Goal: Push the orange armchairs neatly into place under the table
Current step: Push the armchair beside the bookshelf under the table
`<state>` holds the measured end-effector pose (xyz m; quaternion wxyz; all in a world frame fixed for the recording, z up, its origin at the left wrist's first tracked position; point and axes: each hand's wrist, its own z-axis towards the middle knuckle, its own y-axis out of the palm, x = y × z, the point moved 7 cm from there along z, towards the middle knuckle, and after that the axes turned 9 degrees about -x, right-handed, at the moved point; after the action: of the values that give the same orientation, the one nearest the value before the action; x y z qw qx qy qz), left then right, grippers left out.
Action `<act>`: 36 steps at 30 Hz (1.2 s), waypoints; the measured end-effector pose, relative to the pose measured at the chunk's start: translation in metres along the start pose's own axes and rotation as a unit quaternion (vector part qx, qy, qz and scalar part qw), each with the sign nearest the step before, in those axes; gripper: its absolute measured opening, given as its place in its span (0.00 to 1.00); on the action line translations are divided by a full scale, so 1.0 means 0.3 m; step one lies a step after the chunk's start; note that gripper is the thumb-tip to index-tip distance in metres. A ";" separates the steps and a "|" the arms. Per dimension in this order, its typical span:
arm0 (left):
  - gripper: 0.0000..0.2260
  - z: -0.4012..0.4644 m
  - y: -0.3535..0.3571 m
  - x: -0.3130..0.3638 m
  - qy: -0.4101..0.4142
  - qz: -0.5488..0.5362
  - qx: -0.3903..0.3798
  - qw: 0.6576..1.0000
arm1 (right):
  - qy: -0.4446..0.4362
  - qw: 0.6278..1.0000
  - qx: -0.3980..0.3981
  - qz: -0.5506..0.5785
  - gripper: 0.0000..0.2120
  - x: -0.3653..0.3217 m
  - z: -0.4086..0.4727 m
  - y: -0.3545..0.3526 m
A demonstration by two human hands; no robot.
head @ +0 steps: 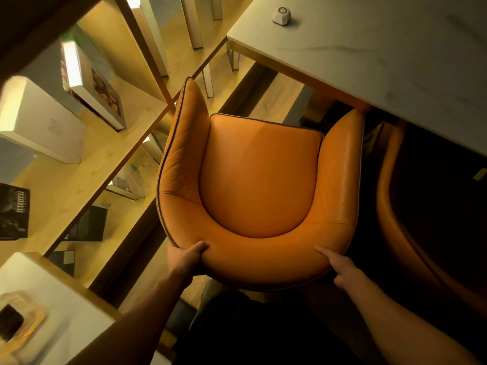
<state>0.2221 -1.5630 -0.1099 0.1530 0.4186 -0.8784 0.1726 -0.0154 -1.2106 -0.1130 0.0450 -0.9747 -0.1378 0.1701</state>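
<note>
Orange armchair (259, 180): centre of view, seen from above; open front faces the table, right arm tip at the table's edge, left arm clear of it.
Table (382, 61): pale marble-look top, upper right; small white device (281, 15) sits on it.
Left hand (188, 256): clamped on the left end of the chair's backrest, thumb on top of the cushion, fingers wrapped behind and out of sight.
Right hand (340, 267): gripping the right end of the backrest, one finger laid along the top, remaining fingers curled under the rear edge.
Second orange armchair (395, 219): just beside the first on the right, partly beneath the tabletop, mostly in shadow.
Shelving (87, 133): left side, wooden, holding boxes and books.
</note>
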 end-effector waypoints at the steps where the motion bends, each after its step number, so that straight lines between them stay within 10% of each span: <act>1: 0.43 0.003 -0.003 -0.001 0.003 0.005 -0.003 1.000 | -0.002 1.000 0.003 0.002 0.44 0.006 0.001 -0.003; 36: 0.43 0.298 -0.198 0.397 0.028 0.100 -0.031 0.994 | 0.067 0.994 -0.025 0.086 0.39 0.102 -0.020 0.373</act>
<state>0.1860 -1.7178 -0.1301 0.1722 0.3193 -0.9160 0.1716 0.0427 -1.3093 -0.1324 0.0147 -0.9929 -0.0542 0.1047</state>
